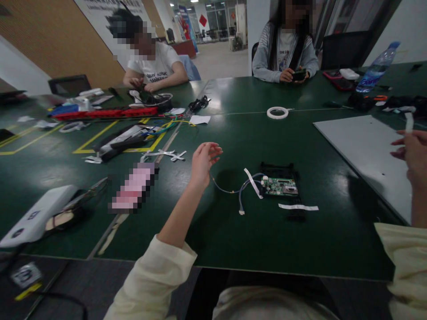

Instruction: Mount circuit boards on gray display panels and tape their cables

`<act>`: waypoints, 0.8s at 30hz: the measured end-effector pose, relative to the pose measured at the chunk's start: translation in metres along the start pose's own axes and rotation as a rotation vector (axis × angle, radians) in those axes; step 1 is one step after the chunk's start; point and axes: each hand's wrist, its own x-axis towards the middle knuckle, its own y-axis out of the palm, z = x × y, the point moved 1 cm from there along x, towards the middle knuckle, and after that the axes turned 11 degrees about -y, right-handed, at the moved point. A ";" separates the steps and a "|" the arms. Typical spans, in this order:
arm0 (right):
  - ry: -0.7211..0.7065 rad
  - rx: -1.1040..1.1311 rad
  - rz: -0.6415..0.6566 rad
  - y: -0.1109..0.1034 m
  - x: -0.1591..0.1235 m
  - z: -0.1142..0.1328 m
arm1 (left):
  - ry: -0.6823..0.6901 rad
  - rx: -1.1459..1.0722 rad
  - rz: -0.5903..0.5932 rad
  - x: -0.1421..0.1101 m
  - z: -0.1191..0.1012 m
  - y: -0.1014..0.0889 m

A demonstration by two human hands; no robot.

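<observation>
The right grip (415, 155) is closed on a white strip (408, 122), pinched at the lower end with the free length standing up. The left grip (204, 162) is raised with fingers curled near the lead (232, 192); whether it holds the lead cannot be told. Hold the strip by its extreme end and keep it flat, as a narrow length is likely to curl or fold onto itself. Avoid pulling the lead, since strain could load the plug at the board. Keep adhesive off the components. The board (279, 186) sits in the black frame (276, 167), right of the left grip. One loose strip (252, 183) lies across the wiring at the frame's left; another (298, 207) crosses the frame's lower part. Beyond the frame, a tape roll (277, 116) lies flat on the dark green bench (233, 244). A grey panel (370, 155) lies to the right, a blurred pink device (135, 186) and a white case (40, 218) to the left. Two people sit at the far side; behind them, the room runs back to glass partitions.
</observation>
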 end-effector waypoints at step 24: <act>0.215 1.038 1.347 0.076 -0.219 0.232 | 0.748 0.957 0.443 -0.074 0.035 0.061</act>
